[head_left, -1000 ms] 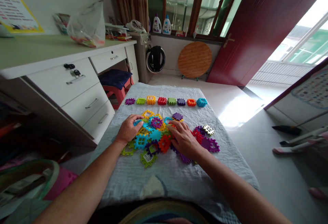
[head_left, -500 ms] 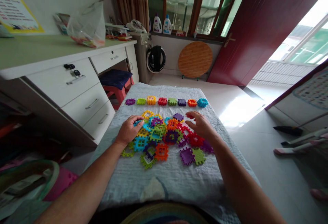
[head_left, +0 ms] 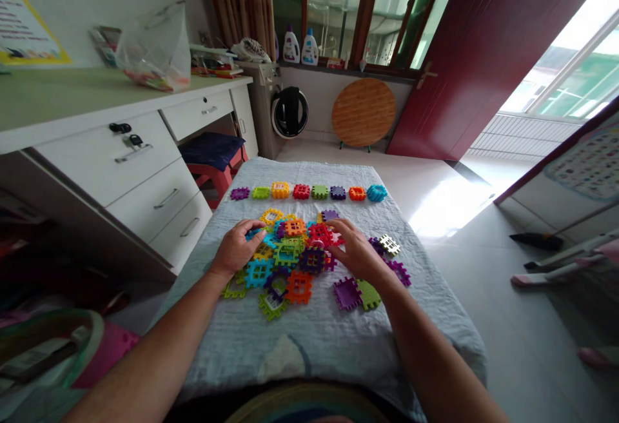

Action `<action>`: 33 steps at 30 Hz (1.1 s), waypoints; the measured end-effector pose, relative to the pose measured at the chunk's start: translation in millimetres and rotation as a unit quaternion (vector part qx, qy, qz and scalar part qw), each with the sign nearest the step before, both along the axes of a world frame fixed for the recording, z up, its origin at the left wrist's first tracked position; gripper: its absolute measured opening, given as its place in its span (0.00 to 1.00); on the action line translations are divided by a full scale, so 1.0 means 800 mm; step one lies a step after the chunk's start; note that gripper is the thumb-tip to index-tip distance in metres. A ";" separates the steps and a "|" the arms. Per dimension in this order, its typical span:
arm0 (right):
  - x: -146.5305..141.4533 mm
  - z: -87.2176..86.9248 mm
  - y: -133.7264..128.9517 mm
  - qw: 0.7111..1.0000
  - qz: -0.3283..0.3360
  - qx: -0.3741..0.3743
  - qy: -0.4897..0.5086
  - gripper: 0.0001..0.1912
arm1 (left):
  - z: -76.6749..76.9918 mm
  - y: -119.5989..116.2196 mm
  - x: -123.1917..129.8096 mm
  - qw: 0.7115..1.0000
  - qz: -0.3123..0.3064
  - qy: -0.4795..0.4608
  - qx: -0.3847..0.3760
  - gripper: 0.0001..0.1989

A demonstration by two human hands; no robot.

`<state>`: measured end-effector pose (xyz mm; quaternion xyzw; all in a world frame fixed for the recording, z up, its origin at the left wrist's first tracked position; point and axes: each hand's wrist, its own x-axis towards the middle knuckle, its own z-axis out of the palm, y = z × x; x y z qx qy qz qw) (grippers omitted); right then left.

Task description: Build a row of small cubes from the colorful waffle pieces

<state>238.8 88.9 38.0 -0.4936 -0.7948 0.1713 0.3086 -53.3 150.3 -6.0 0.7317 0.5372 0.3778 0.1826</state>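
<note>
My left hand (head_left: 235, 249) rests at the left side of a pile of toothed plastic building pieces. Its fingers and thumb are curved but apart, with a blue piece (head_left: 252, 235) showing in the gap; I see no firm grip. On the pile's right side, my right hand (head_left: 356, 250) has thumb and fingers apart, its tips against a red piece (head_left: 320, 235). Between the hands lie an orange window piece (head_left: 294, 227), a green piece (head_left: 286, 252) and a dark purple piece (head_left: 312, 260). The right palm hides some pieces.
A row of assembled blocks, from a purple one (head_left: 240, 193) to a round blue one (head_left: 376, 193), runs along the far cloth (head_left: 309, 339). Loose pieces, including a flat purple one (head_left: 347, 294), lie nearer me. A white desk (head_left: 140, 171) stands left, beside a red stool (head_left: 220, 178).
My right hand has moved left into the pile. Red and orange pieces have shifted left, and purple and pale green pieces now show at its right. My left hand has stayed nearly still.
</note>
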 end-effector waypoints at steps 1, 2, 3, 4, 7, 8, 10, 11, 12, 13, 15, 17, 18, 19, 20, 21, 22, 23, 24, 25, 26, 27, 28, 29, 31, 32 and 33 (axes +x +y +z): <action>0.012 0.003 0.000 1.000 -0.012 0.001 -0.001 0.25 | 0.000 0.000 0.000 1.000 -0.001 0.000 -0.001 0.14; 0.027 0.006 -0.002 1.000 -0.027 -0.003 -0.012 0.23 | 0.000 0.000 0.000 1.000 -0.003 -0.001 -0.003 0.14; 0.044 0.010 -0.005 0.998 -0.048 -0.012 -0.028 0.23 | 0.000 0.000 0.000 1.000 -0.004 -0.001 -0.004 0.14; 0.062 0.012 -0.010 0.996 -0.061 -0.027 -0.052 0.23 | 0.000 0.000 0.000 1.000 -0.004 -0.001 -0.005 0.14; 0.114 0.015 -0.030 0.981 -0.105 -0.080 -0.143 0.26 | 0.000 0.000 0.001 1.000 -0.006 0.001 -0.006 0.15; 0.128 0.013 -0.038 0.973 -0.121 -0.100 -0.169 0.30 | 0.000 0.000 0.001 1.000 -0.007 0.002 -0.007 0.15; 0.146 0.005 -0.051 0.960 -0.142 -0.133 -0.199 0.37 | 0.000 0.000 0.001 1.000 -0.008 0.004 -0.007 0.15; 0.151 0.001 -0.056 0.956 -0.146 -0.147 -0.206 0.40 | 0.000 0.001 0.001 1.000 -0.008 0.004 -0.006 0.15; 0.152 -0.003 -0.059 0.954 -0.147 -0.157 -0.208 0.43 | 0.000 0.001 0.001 1.000 -0.008 0.004 -0.005 0.15; 0.151 -0.007 -0.061 0.954 -0.146 -0.161 -0.206 0.45 | -0.001 0.001 0.001 1.000 -0.007 0.003 -0.003 0.15; 0.143 -0.011 -0.059 0.960 -0.134 -0.157 -0.188 0.46 | -0.001 0.001 0.002 1.000 -0.006 0.003 -0.001 0.15; 0.131 -0.011 -0.052 0.970 -0.109 -0.145 -0.159 0.43 | 0.000 0.001 0.002 1.000 -0.008 0.005 0.000 0.14; 0.124 -0.010 -0.047 0.975 -0.093 -0.139 -0.143 0.42 | 0.000 0.000 0.002 1.000 -0.009 0.007 0.000 0.14; 0.117 -0.008 -0.041 0.979 -0.079 -0.133 -0.129 0.40 | 0.000 0.000 0.002 1.000 -0.009 0.008 0.000 0.14; 0.110 -0.007 -0.035 0.983 -0.068 -0.126 -0.117 0.38 | 0.001 0.000 0.002 1.000 -0.010 0.009 0.000 0.14; 0.104 -0.006 -0.028 0.985 -0.063 -0.116 -0.108 0.36 | 0.001 0.000 0.001 1.000 -0.010 0.009 -0.001 0.14; 0.099 -0.004 -0.021 0.987 -0.062 -0.107 -0.101 0.34 | 0.001 0.000 0.001 1.000 -0.011 0.008 -0.001 0.14; 0.094 -0.003 -0.014 0.988 -0.065 -0.101 -0.095 0.32 | 0.000 0.000 0.001 1.000 -0.012 0.007 -0.001 0.14; 0.089 -0.002 -0.007 0.989 -0.068 -0.100 -0.088 0.30 | 0.000 0.000 0.001 1.000 -0.013 0.005 -0.001 0.14; 0.084 -0.001 0.000 0.989 -0.071 -0.103 -0.079 0.29 | -0.001 0.000 0.000 1.000 -0.014 0.004 0.000 0.14; 0.079 0.001 0.007 0.989 -0.074 -0.110 -0.065 0.28 | -0.001 0.000 0.000 1.000 -0.015 0.003 -0.001 0.14; 0.073 0.002 0.013 0.989 -0.074 -0.117 -0.045 0.26 | -0.001 0.000 0.000 1.000 -0.016 0.002 -0.001 0.14; 0.066 0.004 0.018 0.990 -0.070 -0.124 -0.020 0.25 | -0.001 0.001 0.000 1.000 -0.016 0.001 -0.001 0.14; 0.059 0.006 0.022 0.989 -0.062 -0.131 0.012 0.24 | -0.001 0.001 0.000 1.000 -0.016 0.001 -0.002 0.14; 0.043 0.010 0.028 0.984 -0.028 -0.151 0.095 0.23 | 0.000 0.000 0.000 1.000 -0.015 0.001 -0.004 0.14; 0.035 0.011 0.030 0.976 -0.005 -0.164 0.141 0.23 | 0.000 0.000 0.001 1.000 -0.014 0.002 -0.005 0.14; 0.029 0.011 0.032 0.967 0.016 -0.177 0.185 0.23 | 0.001 0.000 0.001 1.000 -0.013 0.002 -0.006 0.14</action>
